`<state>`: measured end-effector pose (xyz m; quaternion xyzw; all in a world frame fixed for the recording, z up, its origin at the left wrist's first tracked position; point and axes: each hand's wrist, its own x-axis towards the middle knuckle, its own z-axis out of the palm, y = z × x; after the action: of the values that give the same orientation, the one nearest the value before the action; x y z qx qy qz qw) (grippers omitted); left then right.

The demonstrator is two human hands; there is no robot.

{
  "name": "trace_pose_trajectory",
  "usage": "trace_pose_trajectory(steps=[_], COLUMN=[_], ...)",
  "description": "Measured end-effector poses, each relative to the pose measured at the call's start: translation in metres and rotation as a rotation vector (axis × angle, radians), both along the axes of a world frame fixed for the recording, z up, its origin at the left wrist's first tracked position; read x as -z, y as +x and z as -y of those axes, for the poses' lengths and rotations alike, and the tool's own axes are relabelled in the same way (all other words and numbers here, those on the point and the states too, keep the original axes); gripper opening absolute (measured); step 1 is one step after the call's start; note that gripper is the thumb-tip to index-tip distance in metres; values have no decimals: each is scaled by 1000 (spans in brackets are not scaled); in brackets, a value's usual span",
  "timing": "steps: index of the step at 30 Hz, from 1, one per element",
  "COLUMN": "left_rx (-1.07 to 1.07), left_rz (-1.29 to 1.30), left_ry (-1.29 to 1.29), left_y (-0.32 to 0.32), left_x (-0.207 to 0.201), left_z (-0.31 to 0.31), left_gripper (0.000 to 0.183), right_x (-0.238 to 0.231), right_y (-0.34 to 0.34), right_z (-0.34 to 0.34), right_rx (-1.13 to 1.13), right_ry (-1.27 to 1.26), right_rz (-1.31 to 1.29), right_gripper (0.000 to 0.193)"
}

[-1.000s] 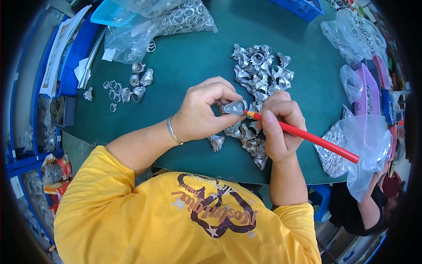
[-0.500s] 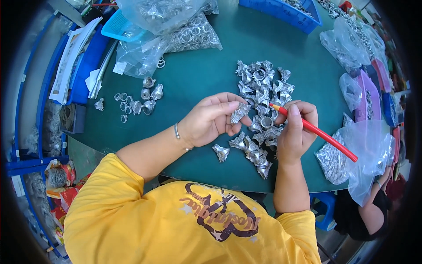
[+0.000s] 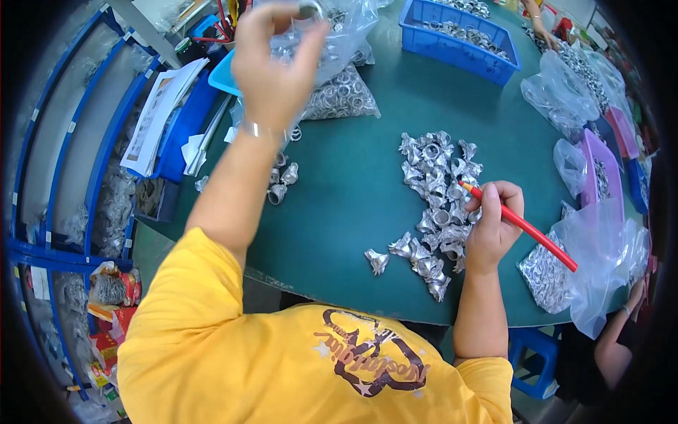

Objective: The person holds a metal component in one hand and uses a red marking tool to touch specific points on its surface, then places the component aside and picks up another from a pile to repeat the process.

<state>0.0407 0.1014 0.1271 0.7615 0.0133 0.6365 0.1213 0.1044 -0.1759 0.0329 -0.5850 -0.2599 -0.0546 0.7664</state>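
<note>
My left hand point(image 3: 274, 71) is stretched out to the far left, over the plastic bags, slightly blurred. Its thumb and fingers pinch a silver ring point(image 3: 308, 10). In my right hand point(image 3: 496, 226) is a red pencil point(image 3: 526, 226), its tip pointing left over a pile of chunky silver rings point(image 3: 441, 191). One loose ring point(image 3: 377, 261) lies a little left of that pile. Beyond my left wrist sits a clear bag of rings point(image 3: 344, 95). A few more silver rings point(image 3: 282, 185) lie beside my left forearm, which partly hides them.
A blue bin of metal pieces point(image 3: 459, 53) stands at the far side of the green table point(image 3: 353, 177). Purple trays point(image 3: 600, 169) and clear bags point(image 3: 600, 261) line the right edge. Papers point(image 3: 159, 120) stand at left. Another person's hand point(image 3: 544, 34) reaches in at far right.
My left hand has moved from beside the pile to the far left, over the bags, with a ring in it. My right hand still holds the pencil by the pile. The view has shifted.
</note>
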Motion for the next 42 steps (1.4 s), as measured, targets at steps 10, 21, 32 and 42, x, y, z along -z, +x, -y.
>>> trace_pose_trajectory(steps=[10, 21, 32, 42], left_rx=[345, 401, 1152, 1059], left_rz=[-1031, -1105, -701, -707], left_ry=[47, -746, -1853, -1724], left_y=[14, -30, -42, -47], left_x=[92, 118, 125, 112], left_z=[84, 105, 95, 110], left_gripper=[18, 25, 27, 10], right_x=[4, 5, 6, 16], right_y=[11, 1, -6, -11], right_z=[-2, -6, -10, -8], right_rx=[-31, -155, -187, -235], right_ry=[41, -44, -117, -130], right_rz=[-28, -56, -59, 226], right_gripper=[10, 10, 10, 6])
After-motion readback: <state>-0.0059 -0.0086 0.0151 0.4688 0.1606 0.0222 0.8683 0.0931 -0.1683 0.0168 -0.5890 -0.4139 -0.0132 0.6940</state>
